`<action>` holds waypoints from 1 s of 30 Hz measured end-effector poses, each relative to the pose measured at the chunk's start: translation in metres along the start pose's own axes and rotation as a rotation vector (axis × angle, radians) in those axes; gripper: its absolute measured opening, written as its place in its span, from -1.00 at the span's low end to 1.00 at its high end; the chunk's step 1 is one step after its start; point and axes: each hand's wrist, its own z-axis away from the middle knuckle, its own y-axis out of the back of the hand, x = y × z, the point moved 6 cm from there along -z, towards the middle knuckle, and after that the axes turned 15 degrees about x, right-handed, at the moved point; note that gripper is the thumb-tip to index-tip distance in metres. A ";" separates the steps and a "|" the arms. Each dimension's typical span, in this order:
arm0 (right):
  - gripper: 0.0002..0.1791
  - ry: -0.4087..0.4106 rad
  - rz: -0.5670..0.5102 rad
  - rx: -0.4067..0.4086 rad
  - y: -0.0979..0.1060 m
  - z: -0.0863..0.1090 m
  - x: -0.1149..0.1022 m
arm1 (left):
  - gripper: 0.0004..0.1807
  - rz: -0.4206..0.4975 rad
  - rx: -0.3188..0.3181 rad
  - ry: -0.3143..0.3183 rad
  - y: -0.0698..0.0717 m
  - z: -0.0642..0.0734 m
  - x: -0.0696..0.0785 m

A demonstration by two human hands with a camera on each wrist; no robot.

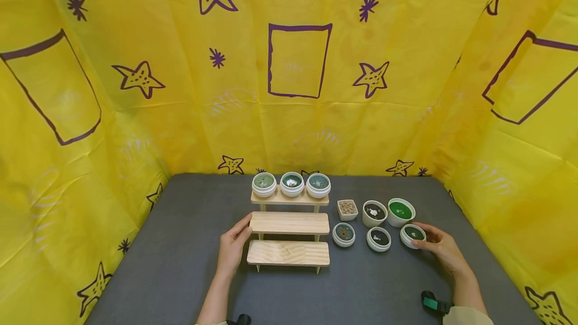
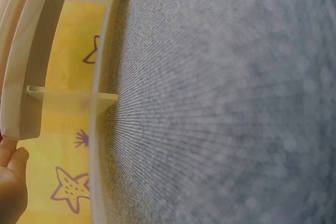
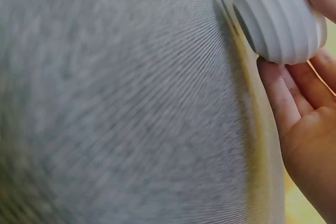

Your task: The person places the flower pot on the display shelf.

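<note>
My left hand (image 1: 232, 247) holds the left end of the middle step of a light wooden three-tier stand (image 1: 289, 223), its fingertips at the end of the board. In the left wrist view, fingertips (image 2: 14, 156) meet the end of that wooden board (image 2: 23, 108). At the far right of the dishes, my right hand (image 1: 444, 250) grips a small white bowl (image 1: 412, 236) with dark green contents, thumb in front and fingers behind. The bowl's ribbed side (image 3: 278, 19) shows in the right wrist view, between thumb and fingers.
Three white bowls, one a pale green bowl (image 1: 264, 184), stand on the top step. Right of the stand are a square dish of tan bits (image 1: 347, 209), a bright green cup (image 1: 401, 211), a dark cup (image 1: 374, 213) and two low bowls (image 1: 378, 239). Yellow cloth (image 1: 298, 129) surrounds the grey table (image 1: 180, 265).
</note>
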 end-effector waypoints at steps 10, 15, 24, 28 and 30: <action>-0.43 0.097 0.093 0.065 0.007 0.003 -0.033 | -0.56 0.008 -0.001 -0.002 -0.001 0.000 0.000; -0.45 0.129 0.105 0.068 0.003 0.005 -0.058 | -0.57 0.018 0.004 -0.002 0.000 0.000 0.000; -0.46 0.214 0.031 0.044 -0.020 0.009 -0.104 | -0.56 0.007 0.003 0.012 0.000 0.001 -0.001; -0.46 0.248 -0.021 0.023 -0.033 0.011 -0.119 | -0.56 0.005 0.004 0.006 0.000 0.001 -0.001; -0.47 0.259 -0.027 0.016 -0.041 0.012 -0.126 | -0.56 0.003 0.006 0.005 0.000 0.001 0.000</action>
